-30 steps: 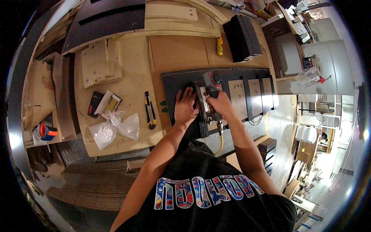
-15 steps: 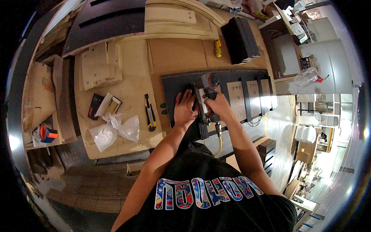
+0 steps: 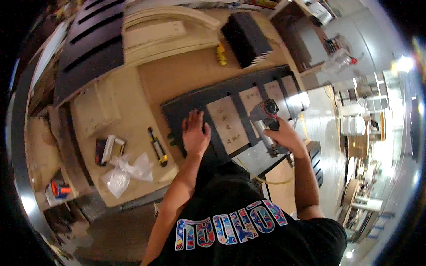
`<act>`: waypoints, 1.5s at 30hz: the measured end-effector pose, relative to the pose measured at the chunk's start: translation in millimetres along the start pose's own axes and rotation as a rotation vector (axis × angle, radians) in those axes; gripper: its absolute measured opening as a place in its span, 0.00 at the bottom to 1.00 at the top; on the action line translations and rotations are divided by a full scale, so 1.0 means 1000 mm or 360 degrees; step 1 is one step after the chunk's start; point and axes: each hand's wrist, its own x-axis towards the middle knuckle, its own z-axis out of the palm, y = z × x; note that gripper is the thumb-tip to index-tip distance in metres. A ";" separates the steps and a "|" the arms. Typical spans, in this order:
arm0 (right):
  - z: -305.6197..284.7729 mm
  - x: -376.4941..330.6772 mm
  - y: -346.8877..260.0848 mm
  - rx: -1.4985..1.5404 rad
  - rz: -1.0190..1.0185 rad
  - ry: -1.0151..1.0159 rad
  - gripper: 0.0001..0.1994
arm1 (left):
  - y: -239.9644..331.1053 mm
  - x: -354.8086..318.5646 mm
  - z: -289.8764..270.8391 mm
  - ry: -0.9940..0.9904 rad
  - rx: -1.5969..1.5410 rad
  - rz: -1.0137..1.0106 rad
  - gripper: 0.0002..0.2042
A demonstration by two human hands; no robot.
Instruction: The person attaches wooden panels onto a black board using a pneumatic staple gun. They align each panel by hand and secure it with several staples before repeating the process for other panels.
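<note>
My right hand (image 3: 287,137) is wrapped round the handle of a pneumatic nail gun (image 3: 266,122), lifted over the right part of a black slatted panel (image 3: 182,104). A yellow air hose (image 3: 266,181) trails below the gun. My left hand (image 3: 195,135) lies on the left end of the panel with its fingers stretched out, holding nothing. Between the panel's black crosspieces sit light boards (image 3: 227,122) with handwritten marks.
Left of the panel lie a yellow-black utility knife (image 3: 158,147), clear plastic bags (image 3: 128,173) and a small open box (image 3: 114,148). Beyond the panel are a yellow-handled tool (image 3: 221,54) and a stack of black boards (image 3: 246,40). Curved wooden pieces (image 3: 173,17) lie at the far side.
The nail gun, in my right hand, has moved right and up off the panel's left end. My left hand has flattened out on the panel. The whole view has shifted and tilted.
</note>
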 end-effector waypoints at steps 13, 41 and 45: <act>-0.247 0.156 0.188 -0.0723 -0.0270 0.0501 0.30 | 0.003 0.004 0.007 -0.0066 0.0723 -0.0214 0.33; -0.164 0.598 0.149 -0.1200 -0.0789 0.0612 0.36 | 0.126 -0.115 0.032 -0.0133 0.0379 -0.1158 0.27; -0.161 0.568 0.151 -0.1064 -0.0929 0.0775 0.34 | 0.124 -0.122 0.034 -0.0126 0.0339 -0.1147 0.27</act>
